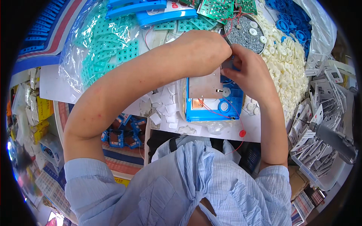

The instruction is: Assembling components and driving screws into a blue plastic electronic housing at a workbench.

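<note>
A blue plastic case lies on the worktable in front of me, with a brown circuit board inside and thin red wires running out of it. My left hand reaches over the far end of the case; its fingers are bent down and hidden behind the back of the hand. Close by, my right hand is closed in a pinch at the case's upper right side. What lies between its fingertips is too small to make out. A red disc hangs on a red wire at the table's front edge.
Beyond my hands stands a round dish of screws, with green circuit boards behind. Cream round parts are heaped right, teal perforated pieces left. A grey-handled tool hangs over a clear bin of white frames.
</note>
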A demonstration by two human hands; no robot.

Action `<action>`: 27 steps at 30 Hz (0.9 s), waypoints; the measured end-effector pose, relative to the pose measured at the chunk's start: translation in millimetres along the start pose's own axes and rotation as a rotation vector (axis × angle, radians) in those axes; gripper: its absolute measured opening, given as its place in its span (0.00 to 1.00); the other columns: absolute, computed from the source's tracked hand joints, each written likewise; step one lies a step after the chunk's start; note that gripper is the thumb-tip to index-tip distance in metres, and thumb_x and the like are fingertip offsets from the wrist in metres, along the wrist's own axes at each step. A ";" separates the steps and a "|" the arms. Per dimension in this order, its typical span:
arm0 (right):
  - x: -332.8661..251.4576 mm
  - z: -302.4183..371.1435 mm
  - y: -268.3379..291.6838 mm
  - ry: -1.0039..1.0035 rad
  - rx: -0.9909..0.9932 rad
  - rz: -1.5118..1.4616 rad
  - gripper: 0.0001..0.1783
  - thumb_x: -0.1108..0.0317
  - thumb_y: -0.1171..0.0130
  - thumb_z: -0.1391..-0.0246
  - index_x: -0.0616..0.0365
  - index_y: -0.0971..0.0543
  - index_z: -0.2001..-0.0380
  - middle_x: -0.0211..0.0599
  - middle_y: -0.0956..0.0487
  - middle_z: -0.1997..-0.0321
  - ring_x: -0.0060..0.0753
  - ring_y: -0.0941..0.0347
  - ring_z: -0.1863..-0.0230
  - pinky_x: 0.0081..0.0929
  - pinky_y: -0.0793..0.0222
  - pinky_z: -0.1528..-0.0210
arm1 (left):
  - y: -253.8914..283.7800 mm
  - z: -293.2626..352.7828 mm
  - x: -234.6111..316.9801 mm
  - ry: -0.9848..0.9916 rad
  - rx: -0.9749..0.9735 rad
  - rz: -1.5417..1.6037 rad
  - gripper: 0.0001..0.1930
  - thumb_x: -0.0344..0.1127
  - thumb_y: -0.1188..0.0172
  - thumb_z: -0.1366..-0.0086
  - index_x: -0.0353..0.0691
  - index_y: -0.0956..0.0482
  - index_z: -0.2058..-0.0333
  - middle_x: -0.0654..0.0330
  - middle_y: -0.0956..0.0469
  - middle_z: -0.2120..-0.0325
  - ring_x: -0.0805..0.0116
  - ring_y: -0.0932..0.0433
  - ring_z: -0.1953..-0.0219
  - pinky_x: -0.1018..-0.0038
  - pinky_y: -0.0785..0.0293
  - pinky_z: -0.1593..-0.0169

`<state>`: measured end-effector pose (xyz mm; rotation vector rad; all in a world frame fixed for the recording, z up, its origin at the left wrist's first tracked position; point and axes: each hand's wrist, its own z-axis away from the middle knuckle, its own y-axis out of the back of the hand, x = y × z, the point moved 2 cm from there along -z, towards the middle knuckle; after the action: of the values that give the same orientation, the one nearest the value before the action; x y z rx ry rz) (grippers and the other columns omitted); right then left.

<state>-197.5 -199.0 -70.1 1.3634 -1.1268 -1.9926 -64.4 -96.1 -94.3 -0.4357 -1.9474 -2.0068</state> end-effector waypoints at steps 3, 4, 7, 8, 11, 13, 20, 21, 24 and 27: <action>-1.6 0.3 -0.8 -0.041 0.005 0.004 0.19 0.70 0.29 0.55 0.59 0.23 0.60 0.49 0.19 0.71 0.56 0.20 0.65 0.47 0.27 0.61 | -1.3 -2.5 0.3 0.002 -0.024 -0.036 0.07 0.33 0.37 0.40 0.37 0.16 0.65 0.49 0.17 0.66 0.47 0.16 0.59 0.55 0.20 0.55; 1.3 0.8 -2.7 -0.037 0.021 -0.003 0.20 0.70 0.29 0.55 0.59 0.24 0.59 0.49 0.19 0.71 0.56 0.20 0.65 0.47 0.27 0.62 | -0.2 -4.8 2.4 0.013 -0.045 -0.050 0.07 0.32 0.37 0.40 0.37 0.16 0.64 0.49 0.16 0.66 0.47 0.16 0.59 0.56 0.20 0.55; 6.2 3.7 -7.0 -0.020 0.053 -0.018 0.22 0.70 0.28 0.55 0.59 0.25 0.57 0.49 0.20 0.72 0.57 0.20 0.66 0.48 0.27 0.63 | -0.5 -7.7 5.5 0.022 -0.061 -0.075 0.08 0.30 0.38 0.40 0.36 0.17 0.63 0.48 0.16 0.65 0.47 0.16 0.59 0.56 0.19 0.54; 6.7 4.8 -7.5 -0.014 0.063 -0.023 0.22 0.70 0.28 0.54 0.59 0.26 0.56 0.49 0.20 0.73 0.57 0.21 0.66 0.49 0.28 0.63 | -1.3 -8.3 6.0 0.021 -0.059 -0.081 0.08 0.29 0.39 0.40 0.36 0.17 0.62 0.48 0.16 0.65 0.47 0.15 0.59 0.56 0.19 0.54; 1.3 7.2 -5.8 -0.060 0.073 -0.089 0.21 0.70 0.29 0.54 0.58 0.26 0.57 0.44 0.21 0.73 0.53 0.22 0.67 0.47 0.29 0.61 | -3.1 -5.5 5.6 0.015 -0.014 -0.091 0.08 0.29 0.39 0.39 0.37 0.17 0.61 0.49 0.16 0.65 0.47 0.16 0.60 0.56 0.19 0.57; 5.6 16.9 -11.9 0.036 0.166 -0.089 0.19 0.71 0.29 0.53 0.57 0.24 0.58 0.40 0.21 0.72 0.49 0.23 0.66 0.45 0.30 0.58 | -2.8 3.1 1.2 -0.095 0.082 0.042 0.08 0.30 0.38 0.38 0.36 0.18 0.61 0.50 0.18 0.65 0.47 0.17 0.62 0.57 0.20 0.60; 5.6 46.2 -19.1 0.331 0.358 0.108 0.13 0.73 0.31 0.54 0.55 0.15 0.61 0.33 0.22 0.62 0.41 0.29 0.59 0.39 0.34 0.54 | 2.5 44.0 2.4 -0.079 0.509 0.357 0.05 0.26 0.37 0.37 0.36 0.20 0.62 0.56 0.21 0.68 0.60 0.22 0.70 0.68 0.26 0.64; 6.2 46.8 -22.0 0.349 0.330 0.155 0.17 0.73 0.31 0.54 0.55 0.14 0.58 0.32 0.23 0.62 0.41 0.30 0.59 0.39 0.34 0.54 | 2.9 49.2 0.3 -0.045 0.544 0.360 0.04 0.26 0.37 0.37 0.36 0.20 0.63 0.57 0.21 0.69 0.63 0.23 0.71 0.69 0.27 0.64; 1.8 48.0 -22.7 0.346 0.264 0.263 0.18 0.72 0.32 0.55 0.57 0.14 0.57 0.32 0.24 0.64 0.40 0.30 0.59 0.39 0.33 0.53 | 5.3 60.2 -8.8 0.102 0.621 0.367 0.03 0.27 0.37 0.37 0.36 0.19 0.65 0.58 0.20 0.70 0.65 0.24 0.71 0.70 0.28 0.66; -2.9 48.6 -23.4 0.382 0.246 0.339 0.22 0.75 0.32 0.55 0.58 0.15 0.53 0.35 0.23 0.61 0.41 0.30 0.60 0.37 0.32 0.56 | 10.6 64.9 -12.5 0.332 0.623 0.366 0.06 0.33 0.35 0.38 0.38 0.18 0.66 0.56 0.19 0.71 0.56 0.20 0.69 0.64 0.27 0.67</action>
<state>-239.4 -166.3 -79.9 1.4762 -1.3406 -1.3228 -48.5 -31.3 -88.1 -0.2536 -1.9694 -1.0920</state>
